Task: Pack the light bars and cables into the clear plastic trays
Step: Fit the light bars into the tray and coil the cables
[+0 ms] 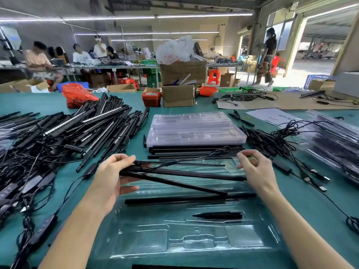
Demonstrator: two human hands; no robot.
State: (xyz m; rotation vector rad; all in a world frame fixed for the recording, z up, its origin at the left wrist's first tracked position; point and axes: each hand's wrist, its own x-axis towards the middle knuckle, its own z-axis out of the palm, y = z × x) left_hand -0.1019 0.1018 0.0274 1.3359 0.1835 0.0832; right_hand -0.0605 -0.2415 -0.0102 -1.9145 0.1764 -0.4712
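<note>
A clear plastic tray [147, 235] lies open in front of me on the green table. One black light bar [174, 200] rests in a tray slot, and a small black pointed piece [219, 215] sits in a lower pocket. My left hand [110, 179] is shut on the left ends of two black light bars [194, 174] that fan out to the right above the tray. My right hand [256, 167] pinches a thin black cable [217, 152] near the bars' right ends.
A big heap of light bars and cables [64, 133] covers the left. A stack of clear trays [194, 129] stands behind several loose bars [194, 150]. Cables with plugs [291, 152] and filled trays [334, 140] lie at the right. Cardboard boxes [178, 94] sit at the table's far edge.
</note>
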